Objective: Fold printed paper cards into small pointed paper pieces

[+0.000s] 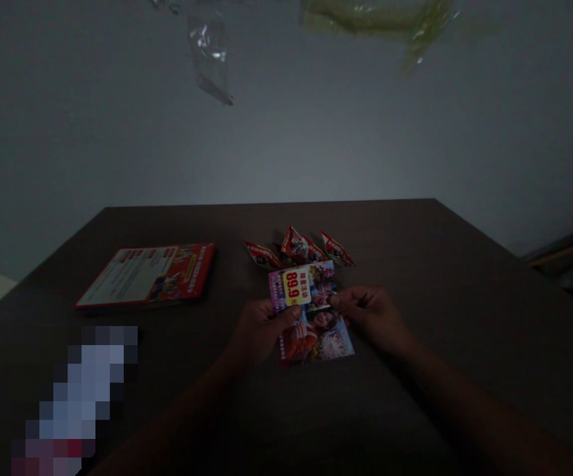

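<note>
A printed leaflet (316, 337) with a yellow "89.9" price patch is held above the middle of the table. My left hand (264, 327) grips its left edge, thumb on top and fingers underneath. On the right edge, my right hand (370, 314) pinches the leaflet between thumb and fingers. Just behind it stand several red folded paper pieces (295, 244) with pointed shapes. A stack of red and white printed sheets (137, 274) lies to the left.
The dark table (465, 297) reaches back to a pale wall (276, 132), where clear and yellow plastic (376, 20) hangs. A pixelated rectangular object (83, 390) lies at the front left.
</note>
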`<move>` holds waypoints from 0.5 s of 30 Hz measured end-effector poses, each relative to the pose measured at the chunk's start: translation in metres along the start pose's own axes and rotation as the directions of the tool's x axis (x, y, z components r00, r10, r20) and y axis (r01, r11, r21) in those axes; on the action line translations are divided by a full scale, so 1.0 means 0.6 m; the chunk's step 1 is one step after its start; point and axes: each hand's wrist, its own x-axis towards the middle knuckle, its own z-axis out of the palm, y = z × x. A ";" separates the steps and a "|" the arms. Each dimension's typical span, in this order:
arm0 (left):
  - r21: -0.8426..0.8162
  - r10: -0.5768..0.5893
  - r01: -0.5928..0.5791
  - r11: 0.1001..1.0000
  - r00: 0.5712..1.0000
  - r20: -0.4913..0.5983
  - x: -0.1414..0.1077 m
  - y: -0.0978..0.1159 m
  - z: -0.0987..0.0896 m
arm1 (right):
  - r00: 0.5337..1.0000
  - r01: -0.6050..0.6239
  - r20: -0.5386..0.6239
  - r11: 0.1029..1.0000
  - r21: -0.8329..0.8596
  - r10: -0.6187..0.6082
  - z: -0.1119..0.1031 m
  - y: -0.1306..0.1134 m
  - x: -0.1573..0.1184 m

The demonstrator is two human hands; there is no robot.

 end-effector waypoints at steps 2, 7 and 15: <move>-0.083 -0.014 0.014 0.996 1.000 0.004 0.001 -0.002 0.000 | 1.000 0.030 -0.009 0.999 0.039 -0.029 -0.006 0.001 0.000; -0.302 -0.086 0.093 0.949 0.996 0.034 0.002 0.005 0.001 | 0.935 0.334 -0.038 0.911 -0.242 -0.353 -0.018 0.004 -0.003; -0.200 -0.092 0.107 0.974 0.992 0.082 -0.002 0.005 0.005 | 0.770 0.638 0.310 0.694 -0.334 -0.558 -0.021 -0.002 -0.004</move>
